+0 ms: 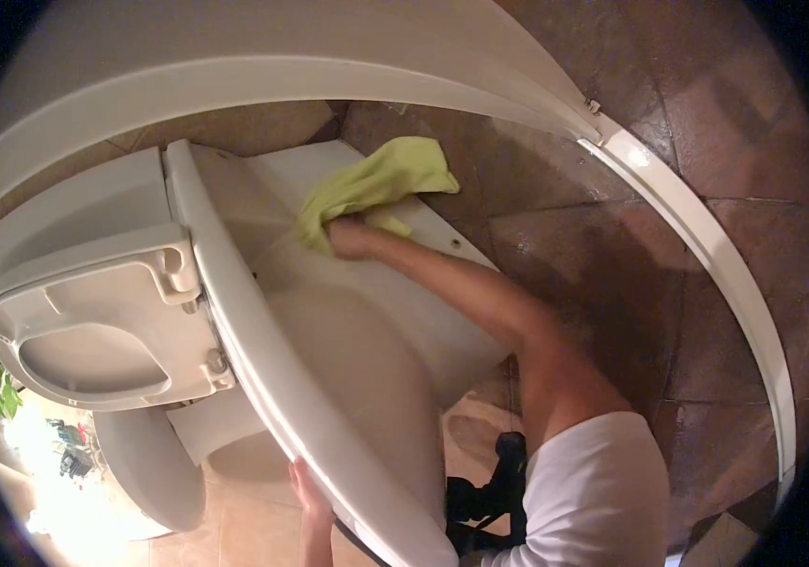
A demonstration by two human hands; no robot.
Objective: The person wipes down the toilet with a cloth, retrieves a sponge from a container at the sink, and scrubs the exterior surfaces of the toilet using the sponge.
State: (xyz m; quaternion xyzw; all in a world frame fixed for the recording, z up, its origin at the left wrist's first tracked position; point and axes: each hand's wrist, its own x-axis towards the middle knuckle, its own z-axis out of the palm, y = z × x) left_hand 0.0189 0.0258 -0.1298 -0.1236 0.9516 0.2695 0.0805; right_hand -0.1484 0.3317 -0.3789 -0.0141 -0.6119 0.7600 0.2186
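My right hand is closed on a yellow-green cloth, which bunches around the fingers and spreads away over the far side. The cloth lies against a large white tub-like fixture with smooth, moulded surfaces, and one corner of it hangs out over the brown tiles. At the lower edge of the view, my left hand grips the outer side of the fixture's long rounded rim. Some of its fingers are hidden by the rim.
A white toilet with its seat and lid stands to the left. A curved white rail runs across the brown floor tiles. Green leaves show at far left, and a black object sits beside my white sleeve.
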